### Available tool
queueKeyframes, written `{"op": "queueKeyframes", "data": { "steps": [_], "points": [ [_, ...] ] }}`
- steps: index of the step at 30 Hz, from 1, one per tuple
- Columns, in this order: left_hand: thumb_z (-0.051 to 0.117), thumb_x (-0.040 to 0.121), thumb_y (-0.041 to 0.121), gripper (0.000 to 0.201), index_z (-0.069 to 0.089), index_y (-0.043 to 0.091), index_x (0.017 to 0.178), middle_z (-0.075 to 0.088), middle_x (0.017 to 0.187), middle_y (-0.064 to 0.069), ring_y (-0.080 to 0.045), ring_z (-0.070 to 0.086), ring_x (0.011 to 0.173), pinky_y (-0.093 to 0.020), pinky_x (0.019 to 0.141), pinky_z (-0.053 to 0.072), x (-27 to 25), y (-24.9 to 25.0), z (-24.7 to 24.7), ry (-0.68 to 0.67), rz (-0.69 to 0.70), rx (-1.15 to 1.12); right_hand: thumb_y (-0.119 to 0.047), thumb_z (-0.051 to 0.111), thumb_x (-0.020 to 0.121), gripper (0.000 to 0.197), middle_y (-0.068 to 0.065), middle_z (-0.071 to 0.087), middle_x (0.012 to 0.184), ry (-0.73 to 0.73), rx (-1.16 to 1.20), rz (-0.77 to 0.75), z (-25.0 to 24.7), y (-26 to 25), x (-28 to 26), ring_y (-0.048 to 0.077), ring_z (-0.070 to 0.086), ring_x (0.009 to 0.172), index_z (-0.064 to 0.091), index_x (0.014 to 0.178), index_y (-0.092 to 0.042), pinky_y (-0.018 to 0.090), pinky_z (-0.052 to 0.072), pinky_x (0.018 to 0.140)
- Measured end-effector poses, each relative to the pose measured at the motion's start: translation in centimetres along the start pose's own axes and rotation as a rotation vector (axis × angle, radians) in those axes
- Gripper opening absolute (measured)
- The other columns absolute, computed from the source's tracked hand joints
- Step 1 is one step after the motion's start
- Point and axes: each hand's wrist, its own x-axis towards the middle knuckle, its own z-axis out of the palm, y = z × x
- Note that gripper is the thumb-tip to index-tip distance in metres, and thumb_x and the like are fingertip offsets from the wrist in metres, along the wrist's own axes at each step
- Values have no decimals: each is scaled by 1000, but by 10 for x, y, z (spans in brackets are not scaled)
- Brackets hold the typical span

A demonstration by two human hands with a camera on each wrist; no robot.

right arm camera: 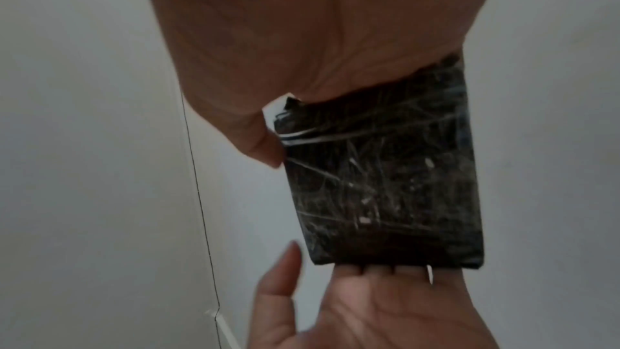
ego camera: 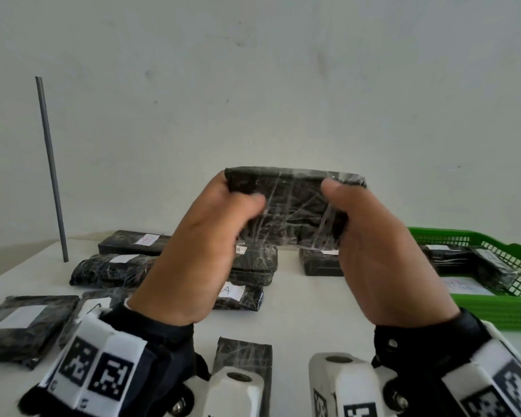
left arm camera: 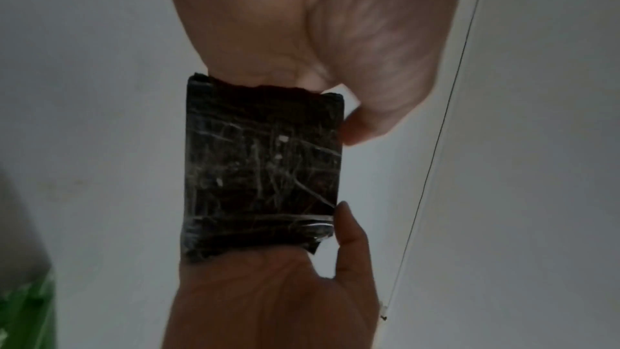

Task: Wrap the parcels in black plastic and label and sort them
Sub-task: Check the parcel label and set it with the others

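Between both hands (ego camera: 211, 236) (raised): wrapped parcel (ego camera: 292, 206)

Both hands raised in front of the chest, wrists near level, palms facing each other. Left hand (ego camera: 202, 236) grips the left end of the black plastic-wrapped rectangular parcel (ego camera: 292, 206): thumb on the near face, fingers curled round behind. Right hand (ego camera: 382, 251) grips the right end the same way, thumb on the front face. Parcel held between the two palms, clear of the table. Each wrist carries a dark strap with a white marker-tagged camera mount.
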Motion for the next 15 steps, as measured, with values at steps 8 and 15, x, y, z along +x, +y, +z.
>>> {"op": "queueKeyframes", "data": {
  "steps": [8, 15],
  "points": [
    [72, 81, 60, 72, 48, -6, 96, 55, 95, -24, -55, 54, 105, -77, 111, 31, -5, 7, 7, -19, -56, -47, -48, 69, 86, 56, 29, 49, 83, 117, 21, -106, 22, -3, -4, 36, 55, 78, 45, 86, 3, 60, 47, 80],
    [74, 75, 56, 34, 56, 28, 70, 41, 82, -14, -32, 42, 82, -50, 85, 37, -7, 9, 13, 55, 6, -24, -50, 71, 80, 58, 31, 46, 82, 118, 9, -150, 24, -3, -5, 25, 50, 79, 44, 86, 1, 56, 43, 75]
  ]
}}
